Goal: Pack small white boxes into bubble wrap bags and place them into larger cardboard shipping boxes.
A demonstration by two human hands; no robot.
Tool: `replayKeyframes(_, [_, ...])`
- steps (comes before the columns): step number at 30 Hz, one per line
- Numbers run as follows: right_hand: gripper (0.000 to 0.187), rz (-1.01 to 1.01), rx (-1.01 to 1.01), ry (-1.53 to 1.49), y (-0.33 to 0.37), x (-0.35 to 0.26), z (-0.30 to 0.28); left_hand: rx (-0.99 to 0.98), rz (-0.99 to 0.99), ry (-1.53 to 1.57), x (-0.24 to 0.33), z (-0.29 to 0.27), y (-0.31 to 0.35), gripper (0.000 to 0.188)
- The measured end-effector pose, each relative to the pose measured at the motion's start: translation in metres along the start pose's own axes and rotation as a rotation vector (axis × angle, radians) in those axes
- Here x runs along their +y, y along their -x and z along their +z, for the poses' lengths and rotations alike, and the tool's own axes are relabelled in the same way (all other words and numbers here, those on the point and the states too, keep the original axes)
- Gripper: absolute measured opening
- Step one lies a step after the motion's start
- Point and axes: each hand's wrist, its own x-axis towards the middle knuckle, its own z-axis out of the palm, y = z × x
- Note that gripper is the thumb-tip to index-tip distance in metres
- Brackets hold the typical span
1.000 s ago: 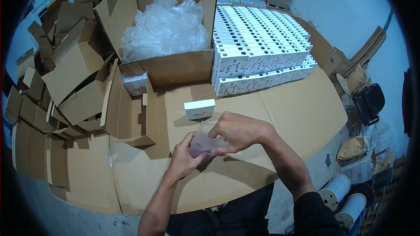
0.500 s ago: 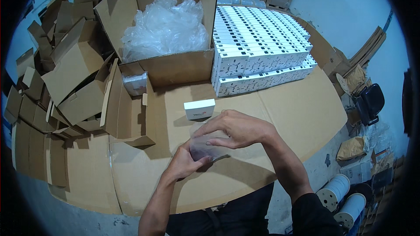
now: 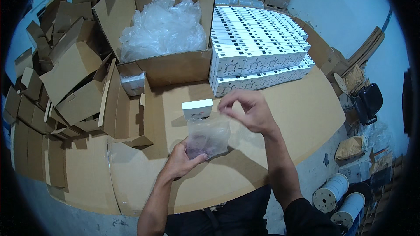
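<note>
My left hand is wrapped round the lower left side of a clear plastic bag, its thumb pressed on the front. A purplish tint shows low in the bag, but what is inside I cannot make out. At the bag's upper right corner is my right hand, with thumb and forefinger curled into a pinch. Those fingertips are smeared, so whether they hold the bag's edge is unclear. Just behind the bag, a small white box stands on the cardboard-covered table.
At the back, a large carton holds crumpled plastic bags. Stacked white boxes stand to its right. An open carton with a wrapped packet is on the left, beside piled empty cartons. Cable spools stand right, on the floor.
My right hand has lifted away from my left, up and to the right. The plastic bag now stands more upright and spread out in my left hand.
</note>
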Motion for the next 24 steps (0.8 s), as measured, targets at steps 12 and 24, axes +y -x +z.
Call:
replayKeyframes(12, [0.040,0.210,0.118,-0.217,0.019,0.087,0.051,0.017,-0.079,-0.006,0.001,-0.008,-0.003,0.058])
replayKeyframes(24, [0.025,0.146,0.443,-0.569,0.006,0.081,0.058,0.053,-0.040,0.162,-0.006,-0.031,-0.002,0.058])
